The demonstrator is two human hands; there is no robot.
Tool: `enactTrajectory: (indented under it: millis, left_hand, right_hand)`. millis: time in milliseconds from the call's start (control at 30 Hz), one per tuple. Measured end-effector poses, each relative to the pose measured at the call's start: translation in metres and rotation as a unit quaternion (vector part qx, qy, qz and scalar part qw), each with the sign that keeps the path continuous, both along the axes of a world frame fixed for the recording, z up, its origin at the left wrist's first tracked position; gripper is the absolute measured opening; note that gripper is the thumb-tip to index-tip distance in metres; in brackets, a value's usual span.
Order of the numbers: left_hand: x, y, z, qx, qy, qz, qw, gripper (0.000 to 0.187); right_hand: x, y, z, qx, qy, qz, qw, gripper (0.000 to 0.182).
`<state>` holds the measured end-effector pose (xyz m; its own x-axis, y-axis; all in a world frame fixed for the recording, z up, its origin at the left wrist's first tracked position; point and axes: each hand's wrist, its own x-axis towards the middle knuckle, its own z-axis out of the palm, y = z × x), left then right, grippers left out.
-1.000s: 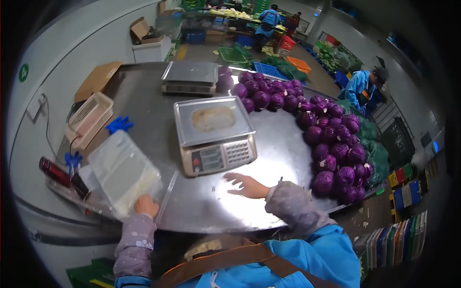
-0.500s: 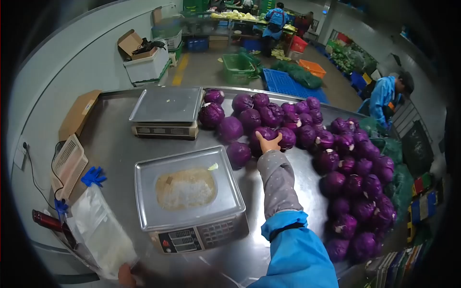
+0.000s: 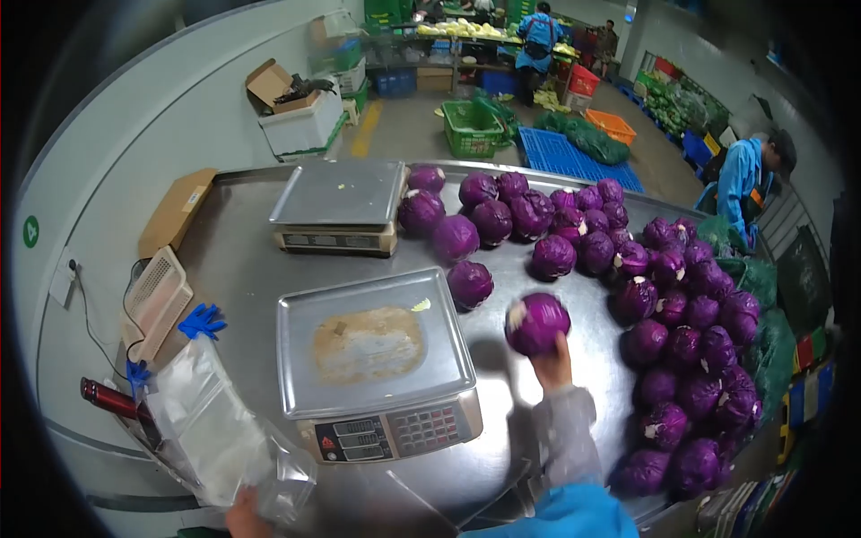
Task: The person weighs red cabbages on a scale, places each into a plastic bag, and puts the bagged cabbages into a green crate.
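While gripped, cabbage (image 3: 536,323) points stem-end left.

Steel table (image 3: 242,260), grey wall (image 3: 152,117), concrete floor (image 3: 404,134).

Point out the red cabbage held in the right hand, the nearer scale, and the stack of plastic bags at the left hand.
red cabbage (image 3: 536,323), head view, middle of the head.
nearer scale (image 3: 369,345), head view, centre of its steel pan.
plastic bags (image 3: 202,412), head view, middle of the stack.
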<state>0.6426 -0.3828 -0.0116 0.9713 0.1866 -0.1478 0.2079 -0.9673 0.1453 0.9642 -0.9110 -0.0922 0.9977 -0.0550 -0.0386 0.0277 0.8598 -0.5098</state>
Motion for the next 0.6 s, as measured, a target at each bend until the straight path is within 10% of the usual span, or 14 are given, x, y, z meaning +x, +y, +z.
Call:
enactTrajectory:
  millis: [67, 167, 267, 433, 600]
  left_hand:
    - [-0.014, -0.003, -0.039, 0.001, 0.309, 0.031, 0.951, 0.047]
    - [-0.023, 0.004, -0.068, 0.119, 0.131, -0.141, 0.974, 0.051]
    - [0.012, -0.033, 0.019, -0.018, -0.080, -0.053, 0.995, 0.054]
    - [-0.033, -0.048, -0.125, 0.102, 0.126, -0.155, 0.975, 0.058]
    - [-0.054, -0.086, 0.079, -0.117, 0.008, -0.138, 0.983, 0.064]
  right_hand:
    - [-0.076, 0.015, 0.002, 0.063, 0.025, 0.047, 0.997, 0.067]
    - [-0.168, 0.070, 0.000, 0.134, 0.052, 0.139, 0.980, 0.062]
    - [-0.235, 0.140, 0.004, 0.173, 0.084, 0.273, 0.943, 0.057]
    - [-0.304, 0.229, 0.014, 0.183, 0.121, 0.453, 0.864, 0.050]
    - [-0.329, 0.257, 0.032, 0.113, 0.157, 0.485, 0.853, 0.045]
